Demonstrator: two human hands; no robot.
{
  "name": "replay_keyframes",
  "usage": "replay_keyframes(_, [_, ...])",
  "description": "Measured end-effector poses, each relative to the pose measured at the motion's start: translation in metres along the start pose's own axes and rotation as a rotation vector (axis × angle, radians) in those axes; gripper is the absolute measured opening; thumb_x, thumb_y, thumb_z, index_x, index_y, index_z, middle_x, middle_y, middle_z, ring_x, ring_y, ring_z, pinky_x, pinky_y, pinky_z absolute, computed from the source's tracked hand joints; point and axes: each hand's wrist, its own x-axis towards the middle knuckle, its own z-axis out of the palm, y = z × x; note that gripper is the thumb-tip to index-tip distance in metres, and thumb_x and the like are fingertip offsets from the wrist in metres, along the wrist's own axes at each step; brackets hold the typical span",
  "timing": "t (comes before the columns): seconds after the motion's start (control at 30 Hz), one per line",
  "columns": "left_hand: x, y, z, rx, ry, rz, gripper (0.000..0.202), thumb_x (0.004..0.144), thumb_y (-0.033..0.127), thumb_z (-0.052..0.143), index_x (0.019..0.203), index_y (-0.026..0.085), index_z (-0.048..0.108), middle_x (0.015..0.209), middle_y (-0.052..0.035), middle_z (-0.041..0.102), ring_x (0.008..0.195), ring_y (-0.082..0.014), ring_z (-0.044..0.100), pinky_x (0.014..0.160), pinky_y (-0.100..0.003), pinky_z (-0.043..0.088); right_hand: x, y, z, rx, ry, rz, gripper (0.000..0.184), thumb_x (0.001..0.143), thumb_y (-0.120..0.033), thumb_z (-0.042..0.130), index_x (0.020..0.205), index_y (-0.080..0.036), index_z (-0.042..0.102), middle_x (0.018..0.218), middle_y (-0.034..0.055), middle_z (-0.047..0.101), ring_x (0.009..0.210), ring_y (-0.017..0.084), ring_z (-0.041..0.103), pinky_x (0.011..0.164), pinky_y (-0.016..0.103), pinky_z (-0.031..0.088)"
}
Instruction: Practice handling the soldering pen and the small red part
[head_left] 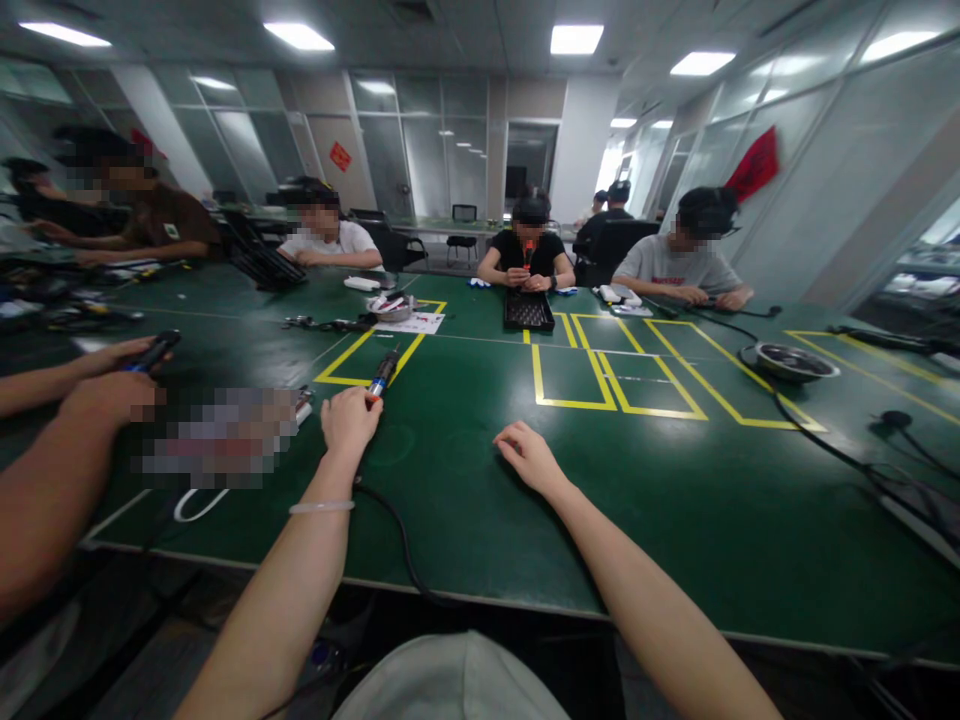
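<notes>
My left hand [351, 420] is closed round a slim electric screwdriver [385, 372] with a dark body, a blue band and an orange part beside the fingers. It points away from me over the near edge of a yellow-taped rectangle [341, 380]. A black cord [405, 540] runs from beneath that hand to the table's front edge; its link to the tool is hidden. On the bare green tabletop [450, 520] rests my right hand [529, 455], palm down, fingers loosely bent and slightly apart, with nothing visible in them.
At left, a co-worker's hands [112, 385] hold a similar dark tool [156, 350]. Between us lies a blurred-out item [225, 435]. Across the table, a person works above a black tray [529, 310]. A round metal-rimmed part [795, 362] and black cables [817, 440] lie at right.
</notes>
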Motion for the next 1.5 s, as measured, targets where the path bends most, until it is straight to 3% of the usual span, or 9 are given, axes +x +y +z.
replay_keyframes(0.13, [-0.005,0.020,0.003,-0.378,0.103,0.059,0.035,0.088,0.042,0.043,0.108,0.017,0.058,0.101,-0.0089,0.068,0.094,-0.0226,0.063,0.088,-0.036,0.045,0.000,0.003,0.001,0.010,0.012,-0.009,0.014,0.089,-0.020,0.053,0.090,-0.019,0.067,0.087,0.0025,0.058,0.070,0.012,0.053,0.068,0.025,0.042])
replay_keyframes(0.27, [-0.025,0.062,0.013,-0.772,-0.222,0.261,0.044,0.088,0.049,0.044,0.109,0.014,0.060,0.085,-0.0047,0.065,0.075,-0.0152,0.061,0.075,-0.028,0.047,0.002,0.006,0.003,0.121,-0.002,0.030,0.015,0.089,-0.023,0.052,0.090,-0.018,0.067,0.081,0.0019,0.064,0.070,0.013,0.057,0.067,0.025,0.044])
replay_keyframes(0.4, [-0.056,0.103,0.018,-0.866,-0.510,0.422,0.050,0.091,0.049,0.041,0.116,0.013,0.064,0.074,-0.0017,0.060,0.066,-0.0126,0.054,0.067,-0.026,0.044,0.004,0.008,0.008,0.413,-0.075,0.196,0.023,0.089,-0.035,0.051,0.091,-0.016,0.065,0.072,0.0009,0.065,0.058,0.011,0.058,0.055,0.022,0.044])
replay_keyframes(0.5, [-0.077,0.121,0.017,-0.858,-0.604,0.500,0.051,0.092,0.047,0.040,0.122,0.013,0.063,0.075,-0.0017,0.061,0.066,-0.0127,0.053,0.066,-0.026,0.043,0.005,0.007,0.010,0.603,-0.122,0.242,0.031,0.086,-0.046,0.055,0.083,-0.016,0.061,0.067,0.0007,0.063,0.052,0.010,0.056,0.047,0.020,0.041])
replay_keyframes(0.77, [-0.088,0.124,0.020,-0.892,-0.586,0.521,0.049,0.097,0.042,0.030,0.138,0.019,0.045,0.069,0.0021,0.057,0.068,-0.0134,0.057,0.073,-0.027,0.044,0.003,-0.002,0.006,0.841,-0.167,0.296,0.038,0.077,-0.053,0.065,0.081,-0.016,0.057,0.063,-0.0013,0.061,0.051,0.009,0.056,0.046,0.020,0.041])
replay_keyframes(0.93, [-0.084,0.123,0.027,-0.960,-0.573,0.440,0.040,0.093,0.047,0.040,0.115,0.017,0.055,0.080,-0.0014,0.063,0.076,-0.0151,0.061,0.075,-0.028,0.047,0.004,-0.001,0.005,0.879,-0.115,0.315,0.039,0.076,-0.053,0.068,0.081,-0.017,0.056,0.065,-0.0012,0.063,0.051,0.009,0.056,0.048,0.020,0.042])
replay_keyframes(1.23, [-0.083,0.122,0.017,-0.812,-0.466,0.560,0.025,0.087,0.041,0.054,0.096,0.019,0.062,0.094,-0.0040,0.067,0.089,-0.0173,0.062,0.083,-0.030,0.048,0.004,0.001,0.006,0.892,-0.075,0.310,0.035,0.072,-0.045,0.073,0.088,-0.017,0.058,0.073,0.0001,0.065,0.059,0.011,0.060,0.051,0.022,0.046])
replay_keyframes(1.4, [-0.079,0.119,0.014,-0.719,-0.475,0.629,0.027,0.090,0.040,0.047,0.103,0.021,0.062,0.100,-0.0037,0.067,0.093,-0.0175,0.062,0.086,-0.030,0.047,0.005,0.006,0.009,0.845,-0.081,0.306,0.035,0.071,-0.042,0.074,0.090,-0.016,0.061,0.070,-0.0004,0.063,0.059,0.011,0.059,0.051,0.022,0.046])
replay_keyframes(1.5, [-0.065,0.105,0.012,-0.531,-0.330,0.611,0.033,0.094,0.039,0.038,0.114,0.022,0.059,0.112,-0.0054,0.064,0.105,-0.0193,0.059,0.094,-0.033,0.044,0.006,0.008,0.011,0.837,-0.071,0.311,0.035,0.070,-0.041,0.075,0.090,-0.016,0.060,0.069,-0.0005,0.063,0.059,0.011,0.059,0.050,0.022,0.046])
